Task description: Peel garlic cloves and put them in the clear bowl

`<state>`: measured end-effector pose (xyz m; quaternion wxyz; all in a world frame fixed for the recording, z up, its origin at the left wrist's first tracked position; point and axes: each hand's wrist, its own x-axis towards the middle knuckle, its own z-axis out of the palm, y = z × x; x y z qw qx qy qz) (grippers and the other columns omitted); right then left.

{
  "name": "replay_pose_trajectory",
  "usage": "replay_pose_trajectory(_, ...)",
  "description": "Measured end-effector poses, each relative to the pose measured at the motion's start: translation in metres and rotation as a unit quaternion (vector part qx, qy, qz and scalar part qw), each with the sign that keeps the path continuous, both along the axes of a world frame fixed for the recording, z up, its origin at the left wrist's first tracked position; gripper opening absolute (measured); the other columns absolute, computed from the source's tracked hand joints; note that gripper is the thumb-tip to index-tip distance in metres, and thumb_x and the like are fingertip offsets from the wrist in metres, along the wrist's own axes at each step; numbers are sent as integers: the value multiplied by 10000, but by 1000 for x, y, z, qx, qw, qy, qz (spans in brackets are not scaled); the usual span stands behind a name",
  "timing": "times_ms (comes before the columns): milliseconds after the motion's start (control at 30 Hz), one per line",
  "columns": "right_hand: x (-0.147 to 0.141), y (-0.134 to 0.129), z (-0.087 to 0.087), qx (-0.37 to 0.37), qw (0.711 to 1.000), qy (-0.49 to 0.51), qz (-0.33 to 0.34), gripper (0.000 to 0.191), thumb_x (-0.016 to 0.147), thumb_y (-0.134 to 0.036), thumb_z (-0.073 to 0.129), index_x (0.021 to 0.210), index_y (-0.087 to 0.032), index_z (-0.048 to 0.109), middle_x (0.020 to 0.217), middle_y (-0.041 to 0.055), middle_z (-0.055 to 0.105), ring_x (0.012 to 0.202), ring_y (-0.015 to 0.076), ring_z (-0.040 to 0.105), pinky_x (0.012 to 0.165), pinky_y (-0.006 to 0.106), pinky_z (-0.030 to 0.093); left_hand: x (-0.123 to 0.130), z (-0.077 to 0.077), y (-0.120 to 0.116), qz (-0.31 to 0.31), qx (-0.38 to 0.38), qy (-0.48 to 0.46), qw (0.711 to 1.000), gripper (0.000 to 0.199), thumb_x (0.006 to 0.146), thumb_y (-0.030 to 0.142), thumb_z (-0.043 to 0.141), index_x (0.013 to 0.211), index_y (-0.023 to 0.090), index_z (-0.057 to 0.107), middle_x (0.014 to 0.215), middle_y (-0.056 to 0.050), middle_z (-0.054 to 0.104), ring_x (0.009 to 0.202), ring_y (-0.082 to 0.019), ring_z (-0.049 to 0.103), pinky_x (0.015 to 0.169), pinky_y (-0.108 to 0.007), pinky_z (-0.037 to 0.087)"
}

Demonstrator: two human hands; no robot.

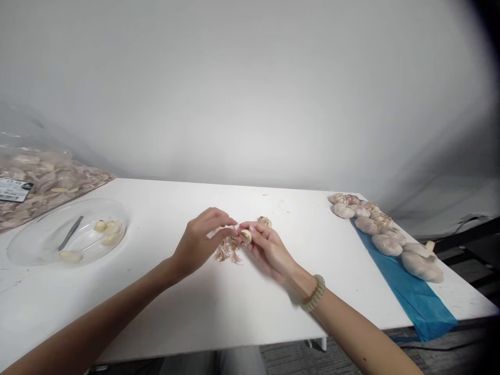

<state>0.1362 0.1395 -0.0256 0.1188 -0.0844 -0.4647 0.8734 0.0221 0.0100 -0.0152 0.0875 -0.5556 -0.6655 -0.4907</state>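
Between the thumb and fingers of my right hand is a garlic clove, partly covered in skin. My left hand meets it from the left, thumb and fingertips closed at the clove's edge, seemingly on a bit of its skin. Loose garlic skins lie in a small heap on the white table below the fingertips. Just behind my right hand rests a partial garlic bulb.
An oval clear dish at the left holds several peeled cloves and a small knife. Behind it is a plastic bag of garlic skins. Several whole bulbs line a blue strip at the right edge.
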Motion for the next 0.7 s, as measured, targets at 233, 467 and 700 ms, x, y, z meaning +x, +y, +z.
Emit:
replay_pose_trajectory(233, 1, -2, 0, 16, 1000, -1, 19, 197, 766, -296, 650, 890, -142, 654, 771, 31, 648, 745, 107, 576, 748, 234, 429, 5, -2, 1, -53, 12, 14, 998, 81, 786, 101, 592, 787, 163, 645, 763, -33, 606, 732, -123, 544, 646, -234, 449)
replay_pose_trajectory(467, 1, -1, -5, 28, 999, -2, 21, 207, 753, -310, 662, 888, -153, 654, 765, 25, 648, 734, 112, 568, 725, 239, 427, 5, 0, 1, -52, -6, -6, 999, 141, 779, 34, 558, 725, 156, 604, 733, -14, 590, 725, -114, 519, 648, -230, 426)
replay_pose_trajectory(700, 2, -1, -1, 51, 998, -12, 23, 218, 752, -317, 659, 894, -152, 649, 789, 32, 649, 747, 115, 570, 735, 251, 425, 4, 1, -1, -59, -58, -28, 996, 158, 808, 38, 489, 730, 160, 554, 739, -6, 555, 733, -118, 495, 660, -241, 403)
